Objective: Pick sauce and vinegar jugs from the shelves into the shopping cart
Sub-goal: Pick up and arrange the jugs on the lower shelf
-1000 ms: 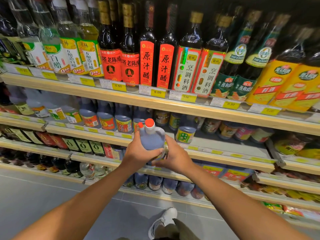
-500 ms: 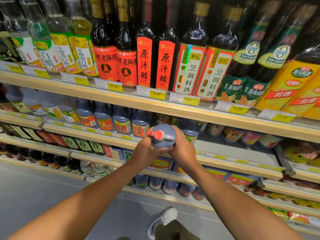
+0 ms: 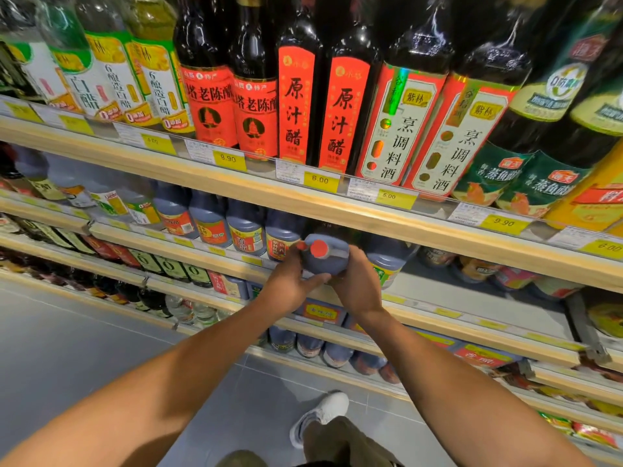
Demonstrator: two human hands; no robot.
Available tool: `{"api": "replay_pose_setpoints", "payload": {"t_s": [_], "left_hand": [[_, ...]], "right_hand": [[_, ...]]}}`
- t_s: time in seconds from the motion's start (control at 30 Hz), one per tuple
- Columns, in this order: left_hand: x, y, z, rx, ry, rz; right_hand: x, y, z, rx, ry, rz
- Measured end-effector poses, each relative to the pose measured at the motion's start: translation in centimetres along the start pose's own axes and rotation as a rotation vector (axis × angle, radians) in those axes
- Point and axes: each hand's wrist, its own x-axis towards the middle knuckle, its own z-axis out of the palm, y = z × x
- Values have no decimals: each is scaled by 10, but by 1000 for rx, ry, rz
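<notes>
A dark vinegar jug with a red cap sits between both my hands, tipped so the cap faces me, just in front of the second shelf. My left hand grips its left side and underside. My right hand wraps its right side. More dark jugs with red and yellow labels stand in a row on that shelf to the left, and one jug stands right behind my right hand. No shopping cart is in view.
The wooden upper shelf carries tall vinegar and cooking wine bottles with yellow price tags. Lower shelves hold small bottles and packets. Grey tiled floor spreads to the left, and my white shoe stands below.
The jug has tipped from upright to cap-towards-me and sits nearer the second shelf's edge. My view has moved closer to the shelves and slightly up.
</notes>
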Motion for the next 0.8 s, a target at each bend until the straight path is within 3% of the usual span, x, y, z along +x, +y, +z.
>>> {"api": "replay_pose_setpoints", "payload": {"t_s": [0.2, 0.37, 0.53, 0.8], "left_hand": [[11, 7, -3, -107, 6, -56], [18, 12, -5, -83, -132, -91], [28, 5, -7, -24, -140, -125], [35, 7, -1, -70, -134, -212]], "right_hand": [[11, 3, 2, -14, -49, 69], [27, -3, 4, 44, -204, 280], [38, -6, 3, 12, -254, 245], [45, -8, 7, -6, -296, 387]]}}
